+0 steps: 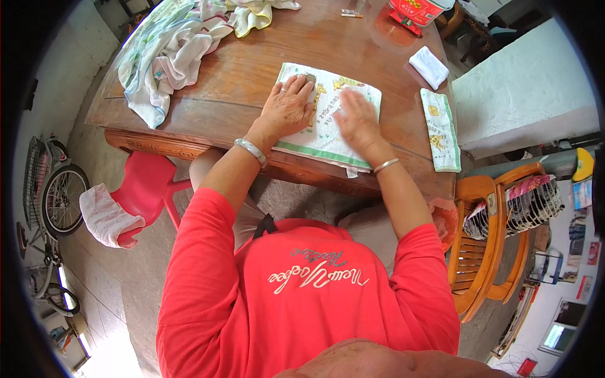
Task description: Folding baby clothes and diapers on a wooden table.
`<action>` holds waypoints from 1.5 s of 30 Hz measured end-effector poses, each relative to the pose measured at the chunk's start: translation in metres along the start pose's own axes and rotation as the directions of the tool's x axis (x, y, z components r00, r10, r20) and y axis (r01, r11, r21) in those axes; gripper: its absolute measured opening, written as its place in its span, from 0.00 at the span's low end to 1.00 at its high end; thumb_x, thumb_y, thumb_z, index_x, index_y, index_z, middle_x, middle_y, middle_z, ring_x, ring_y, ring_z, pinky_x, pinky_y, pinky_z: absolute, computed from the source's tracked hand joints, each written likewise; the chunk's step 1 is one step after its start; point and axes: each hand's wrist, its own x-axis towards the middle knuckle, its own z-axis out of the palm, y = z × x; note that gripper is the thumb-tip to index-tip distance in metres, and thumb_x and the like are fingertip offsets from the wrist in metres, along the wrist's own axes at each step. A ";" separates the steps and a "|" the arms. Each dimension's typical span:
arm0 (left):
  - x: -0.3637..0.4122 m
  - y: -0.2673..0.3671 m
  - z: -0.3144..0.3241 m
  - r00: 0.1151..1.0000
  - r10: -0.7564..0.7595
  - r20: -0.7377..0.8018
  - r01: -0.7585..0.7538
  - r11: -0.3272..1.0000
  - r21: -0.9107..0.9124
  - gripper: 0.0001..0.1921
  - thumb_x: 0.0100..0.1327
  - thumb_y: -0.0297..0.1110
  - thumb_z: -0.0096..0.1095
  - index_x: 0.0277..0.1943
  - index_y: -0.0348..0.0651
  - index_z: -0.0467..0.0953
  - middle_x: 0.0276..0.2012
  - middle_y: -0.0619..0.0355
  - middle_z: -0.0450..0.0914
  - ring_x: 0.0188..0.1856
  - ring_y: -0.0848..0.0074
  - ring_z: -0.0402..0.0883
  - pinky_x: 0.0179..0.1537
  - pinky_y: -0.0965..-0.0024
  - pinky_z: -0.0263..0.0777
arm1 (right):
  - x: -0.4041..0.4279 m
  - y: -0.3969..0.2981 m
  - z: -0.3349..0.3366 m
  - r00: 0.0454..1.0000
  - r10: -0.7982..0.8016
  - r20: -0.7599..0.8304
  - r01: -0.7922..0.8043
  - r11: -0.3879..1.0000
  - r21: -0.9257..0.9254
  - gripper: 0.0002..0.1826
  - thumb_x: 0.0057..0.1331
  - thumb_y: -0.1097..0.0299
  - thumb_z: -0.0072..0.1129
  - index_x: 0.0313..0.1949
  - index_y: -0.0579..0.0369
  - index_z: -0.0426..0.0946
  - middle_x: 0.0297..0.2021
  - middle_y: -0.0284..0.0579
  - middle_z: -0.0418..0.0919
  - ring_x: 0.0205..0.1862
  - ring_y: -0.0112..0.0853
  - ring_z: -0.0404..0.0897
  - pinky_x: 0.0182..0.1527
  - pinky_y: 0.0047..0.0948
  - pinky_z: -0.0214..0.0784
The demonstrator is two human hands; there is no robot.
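Observation:
A white towel [326,141] with giraffe prints, lettering and a green border lies spread on the wooden table in front of me. One of its edges hangs slightly past the table's near edge, with a small white tag there. My left hand [289,106] rests palm down on the towel's left half, a ring on one finger and a bangle at the wrist. Blurred by motion, my right hand [359,120] is over the towel's right half; whether it touches the cloth is hard to tell. Neither hand holds anything.
Rumpled towels [177,56] are heaped on the table's [227,101] left. At right lie a folded giraffe towel [440,130] and a folded white cloth [428,67]. A red bucket [418,12] stands at the back. A pink plastic chair [146,189] and a wooden chair [487,245] flank me.

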 end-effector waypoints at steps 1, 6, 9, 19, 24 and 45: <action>0.001 0.000 -0.002 1.000 0.006 -0.007 -0.006 1.000 0.001 0.27 0.65 0.42 0.48 0.65 0.40 0.63 0.68 0.46 0.61 0.71 0.54 0.57 0.69 0.47 0.48 | 0.006 0.018 -0.001 0.998 0.058 -0.024 -0.058 0.998 -0.024 0.31 0.67 0.51 0.49 0.65 0.56 0.64 0.67 0.50 0.62 0.70 0.43 0.57 0.70 0.50 0.46; 0.015 0.002 -0.009 0.996 -0.027 0.084 0.031 0.999 -0.045 0.27 0.65 0.41 0.47 0.66 0.44 0.62 0.69 0.45 0.59 0.72 0.54 0.54 0.70 0.49 0.48 | 0.020 0.075 0.001 0.961 0.274 -0.042 -0.277 0.958 -0.073 0.28 0.66 0.54 0.50 0.63 0.52 0.67 0.65 0.50 0.64 0.68 0.43 0.60 0.67 0.48 0.52; 0.033 -0.031 0.011 0.998 -0.056 -0.037 0.054 0.998 -0.039 0.24 0.63 0.38 0.50 0.63 0.44 0.67 0.66 0.45 0.64 0.70 0.53 0.58 0.67 0.50 0.55 | 0.037 0.059 -0.020 0.951 0.306 0.040 -0.303 0.951 -0.068 0.27 0.64 0.56 0.53 0.60 0.52 0.70 0.63 0.51 0.68 0.64 0.45 0.65 0.63 0.44 0.59; 0.092 -0.041 -0.035 0.933 -0.226 0.281 0.242 0.970 -0.025 0.15 0.51 0.32 0.64 0.43 0.38 0.81 0.51 0.44 0.79 0.56 0.53 0.76 0.55 0.57 0.72 | 0.060 0.080 -0.042 0.926 0.342 0.157 -0.355 0.933 0.059 0.13 0.55 0.65 0.56 0.38 0.57 0.81 0.39 0.56 0.82 0.40 0.48 0.81 0.47 0.43 0.73; 0.106 -0.052 -0.043 0.952 -0.216 0.216 0.243 0.963 -0.112 0.14 0.53 0.31 0.61 0.43 0.40 0.81 0.48 0.45 0.80 0.54 0.54 0.78 0.53 0.56 0.73 | 0.066 0.107 -0.052 0.970 0.243 -0.004 -0.236 0.946 0.225 0.12 0.54 0.65 0.57 0.34 0.59 0.80 0.32 0.58 0.81 0.37 0.49 0.81 0.41 0.44 0.72; -0.065 -0.033 -0.050 0.914 0.404 -0.040 -0.402 0.914 0.050 0.15 0.50 0.24 0.58 0.43 0.44 0.76 0.36 0.52 0.72 0.44 0.58 0.74 0.58 0.47 0.61 | -0.088 0.021 -0.055 0.910 -0.331 -0.250 0.326 0.943 -0.060 0.06 0.50 0.78 0.54 0.29 0.55 0.71 0.29 0.45 0.66 0.34 0.41 0.69 0.41 0.39 0.63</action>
